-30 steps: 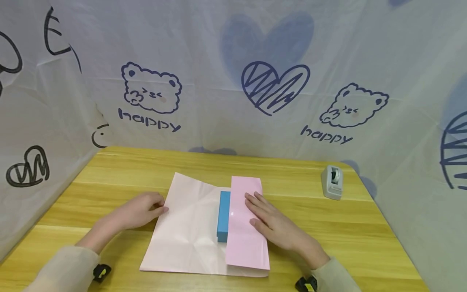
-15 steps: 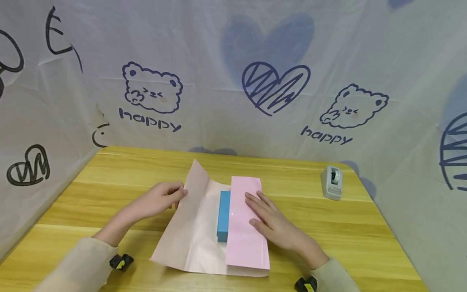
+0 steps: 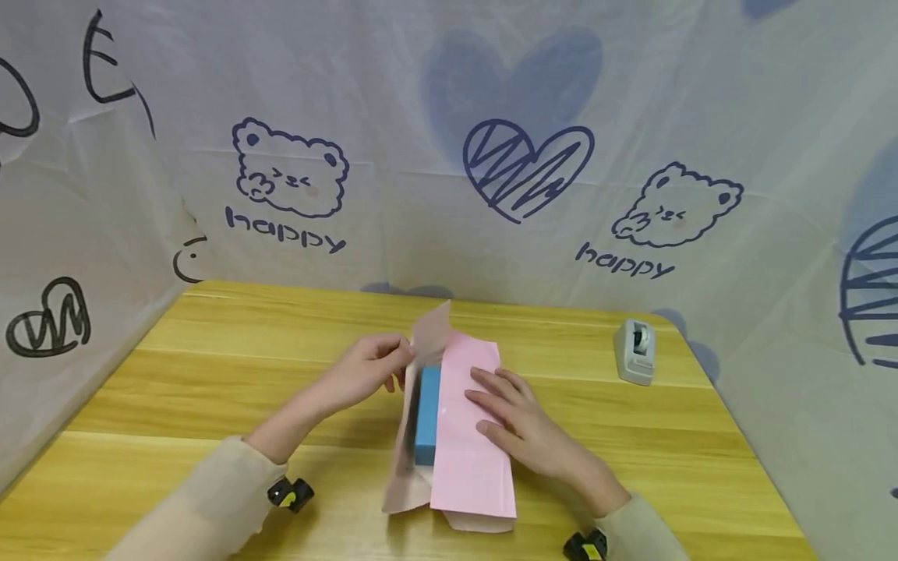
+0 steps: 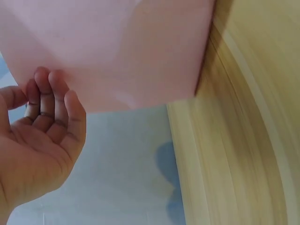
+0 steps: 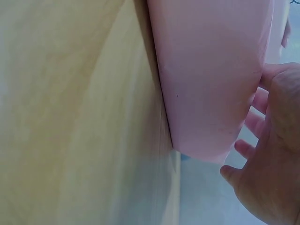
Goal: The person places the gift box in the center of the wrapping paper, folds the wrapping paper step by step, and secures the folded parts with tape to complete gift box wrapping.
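A narrow blue box (image 3: pixel 426 425) lies on a sheet of pink wrapping paper (image 3: pixel 468 448), whose right side is folded over part of it. My left hand (image 3: pixel 361 370) pinches the paper's left edge, which stands raised beside the box. In the left wrist view, the paper (image 4: pixel 126 51) hangs from the thumb and fingers of that hand (image 4: pixel 44 136). My right hand (image 3: pixel 536 432) rests on the folded pink flap with its fingers spread. The right wrist view shows this hand (image 5: pixel 274 136) along the paper's upper edge. Paper hides the box's right part.
A grey tape dispenser (image 3: pixel 637 351) stands at the back right of the wooden table (image 3: pixel 673 460). Behind the table hangs a pale cloth (image 3: pixel 393 195) printed with bears and hearts.
My left hand has lifted the paper's left side from the table and carried it right, up close to the blue box. The right hand has stayed on the folded flap.
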Demonstrator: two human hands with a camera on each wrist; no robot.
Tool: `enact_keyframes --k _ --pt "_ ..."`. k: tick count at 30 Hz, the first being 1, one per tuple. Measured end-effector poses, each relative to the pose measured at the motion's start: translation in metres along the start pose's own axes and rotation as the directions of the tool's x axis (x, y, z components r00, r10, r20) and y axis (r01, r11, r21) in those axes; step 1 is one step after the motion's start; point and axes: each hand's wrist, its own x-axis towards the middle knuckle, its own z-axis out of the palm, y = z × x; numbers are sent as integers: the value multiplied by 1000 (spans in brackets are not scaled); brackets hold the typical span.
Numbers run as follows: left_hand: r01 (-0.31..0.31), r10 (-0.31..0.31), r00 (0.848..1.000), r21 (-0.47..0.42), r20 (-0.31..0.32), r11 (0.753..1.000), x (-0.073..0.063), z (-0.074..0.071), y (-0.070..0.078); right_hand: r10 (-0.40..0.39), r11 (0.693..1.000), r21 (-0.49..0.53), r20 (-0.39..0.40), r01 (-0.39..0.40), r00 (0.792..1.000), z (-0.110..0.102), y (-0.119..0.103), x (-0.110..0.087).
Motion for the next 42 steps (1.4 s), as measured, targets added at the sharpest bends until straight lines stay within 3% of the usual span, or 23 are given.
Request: enact_keyframes --k 7,12,21,25,31,36,38,42 --pt "0 -5 996 -53 -89 999 10 18 8 -29 999 -40 -6 29 1000 -1 -1 0" --pt "-25 19 996 -82 -82 996 20 34 9 -29 998 -47 -9 28 1000 -1 0 -1" --pt "-29 29 999 22 -25 999 30 62 4 -46 999 -16 -28 46 999 0 6 0" --pt "-55 55 998 127 2 990 33 72 -1 -5 999 39 -86 8 996 2 8 0" --pt "-90 93 996 243 -3 966 34 81 -5 104 993 78 -187 -90 977 1 6 0" --pt "-139 147 989 311 -3 940 33 80 -9 103 994 45 -195 -97 975 -2 8 -2" --pt "-177 178 984 354 31 918 32 79 -12 90 995 56 -183 -81 979 -3 11 -3" --pt "-272 228 962 459 150 846 26 74 -18 94 990 115 -146 -77 985 -6 16 -5"
